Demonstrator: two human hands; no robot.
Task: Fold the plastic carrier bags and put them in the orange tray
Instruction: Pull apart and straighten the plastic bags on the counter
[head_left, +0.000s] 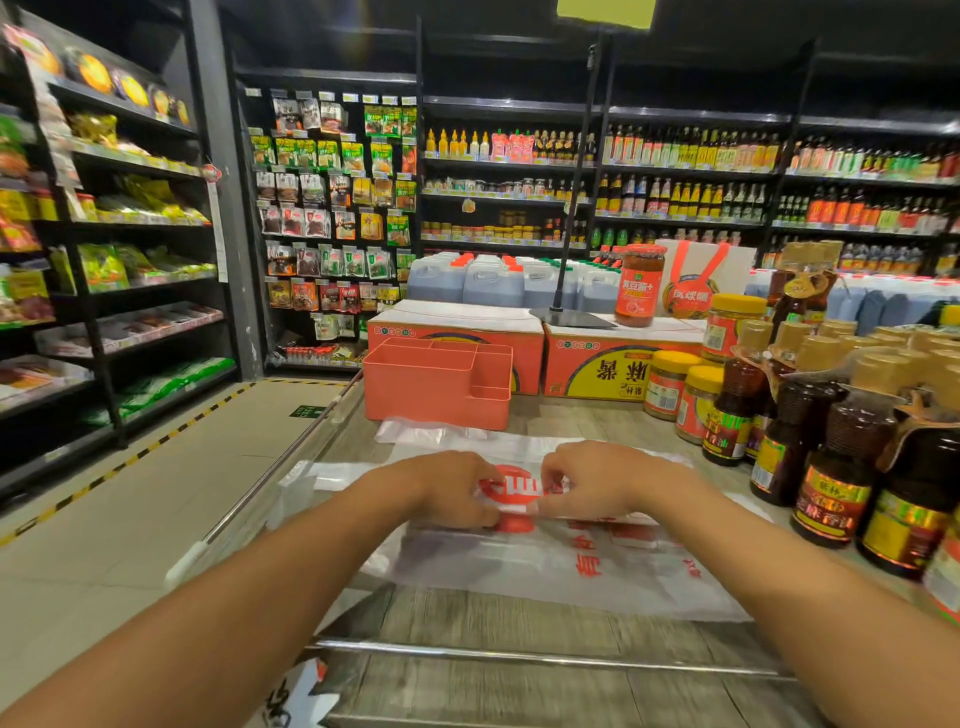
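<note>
A white plastic carrier bag (550, 566) with red print lies flat on the wooden display table (509, 618). My left hand (441, 488) and my right hand (597, 483) meet at the bag's middle, fingers curled and pinching a folded edge of the plastic by the red logo. More clear plastic bags (431, 431) lie crumpled just beyond, against the orange tray (436, 379). The tray stands at the back of the table, with divided compartments that look empty.
Orange cartons (613, 364) stand behind the tray. Jars (670, 384) and dark sauce bottles (831, 457) crowd the table's right side. A metal rail (519, 654) runs along the front edge. The aisle floor (130, 499) opens to the left, lined with shelves.
</note>
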